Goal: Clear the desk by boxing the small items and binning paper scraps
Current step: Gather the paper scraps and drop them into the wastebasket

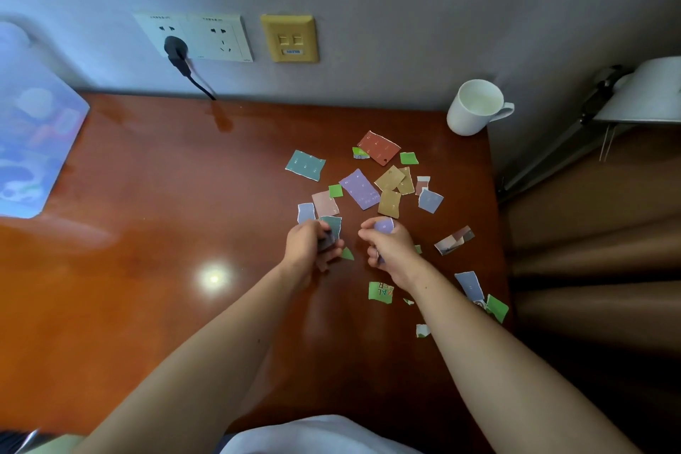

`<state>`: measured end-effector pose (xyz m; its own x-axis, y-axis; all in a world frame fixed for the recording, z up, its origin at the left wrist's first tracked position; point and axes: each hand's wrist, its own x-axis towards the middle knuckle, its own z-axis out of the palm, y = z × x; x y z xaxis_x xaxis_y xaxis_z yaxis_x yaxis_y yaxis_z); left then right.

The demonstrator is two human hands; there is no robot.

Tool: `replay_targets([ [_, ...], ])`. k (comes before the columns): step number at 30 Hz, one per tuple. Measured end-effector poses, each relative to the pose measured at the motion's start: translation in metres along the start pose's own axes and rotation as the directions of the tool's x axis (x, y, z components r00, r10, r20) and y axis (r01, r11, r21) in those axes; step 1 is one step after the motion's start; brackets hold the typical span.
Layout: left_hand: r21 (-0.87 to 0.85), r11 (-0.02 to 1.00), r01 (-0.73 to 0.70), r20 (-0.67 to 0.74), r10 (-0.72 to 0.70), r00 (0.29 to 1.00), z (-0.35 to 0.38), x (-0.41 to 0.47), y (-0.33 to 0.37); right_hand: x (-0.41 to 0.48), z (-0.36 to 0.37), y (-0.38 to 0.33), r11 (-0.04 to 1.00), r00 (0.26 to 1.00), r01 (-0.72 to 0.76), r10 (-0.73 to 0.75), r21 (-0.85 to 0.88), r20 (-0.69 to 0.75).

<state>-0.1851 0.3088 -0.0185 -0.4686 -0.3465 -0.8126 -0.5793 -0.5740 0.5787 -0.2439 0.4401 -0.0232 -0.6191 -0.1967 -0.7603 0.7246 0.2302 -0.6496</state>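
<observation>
Mid scrap-gathering here. Left hand (313, 245) has its fingers curled round a few grey-green torn paper pieces (332, 227), and right hand (388, 247) pinches a lilac torn paper piece (384, 225). The other coloured torn paper scraps (388, 179) lie scattered over the right side of the glossy red-brown wooden counter (166, 214), some right at the edge. I'd sweep those into one pile before lifting, and mind the white ceramic mug (473, 109) in the back corner. No bin in view.
</observation>
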Motion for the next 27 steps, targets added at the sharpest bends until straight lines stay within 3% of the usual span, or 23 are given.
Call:
replay_targets([
  [5,-0.070,0.997,-0.037,-0.011,0.037,0.999,-0.003,-0.005,0.004,0.002,0.013,0.004,0.933,0.996,0.083,-0.084,-0.349,0.013],
  [7,-0.017,0.998,-0.065,0.011,0.065,0.998,-0.004,-0.004,0.006,0.005,0.016,0.006,0.796,0.980,0.184,-0.196,-0.576,0.043],
  [9,0.083,0.989,-0.125,0.013,0.124,0.992,-0.005,0.001,0.006,0.005,0.018,0.009,0.597,0.957,0.243,-0.278,-0.765,0.087],
  [12,0.254,0.929,-0.270,-0.037,0.288,0.957,-0.007,0.013,0.002,0.003,0.019,0.012,0.386,0.929,0.265,-0.347,-0.883,0.127],
  [15,0.554,0.785,-0.278,-0.020,0.346,0.938,-0.011,0.018,-0.004,0.003,0.021,0.013,0.298,0.916,0.264,-0.377,-0.917,0.141],
  [17,0.702,0.658,-0.272,0.013,0.370,0.929,-0.011,0.019,-0.005,0.004,0.021,0.012,0.298,0.918,0.251,-0.375,-0.921,0.129],
  [21,0.826,0.476,-0.301,0.063,0.453,0.889,-0.008,0.023,-0.006,0.011,0.019,0.015,0.350,0.931,0.244,-0.346,-0.904,0.118],
  [24,0.874,0.384,-0.296,0.091,0.469,0.878,-0.008,0.030,-0.007,0.012,0.018,0.018,0.607,0.945,0.256,-0.321,-0.752,0.062],
  [27,0.897,0.336,-0.289,0.100,0.480,0.871,-0.009,0.033,-0.006,0.009,0.015,0.010,0.895,0.975,0.162,-0.209,-0.414,-0.070],
])
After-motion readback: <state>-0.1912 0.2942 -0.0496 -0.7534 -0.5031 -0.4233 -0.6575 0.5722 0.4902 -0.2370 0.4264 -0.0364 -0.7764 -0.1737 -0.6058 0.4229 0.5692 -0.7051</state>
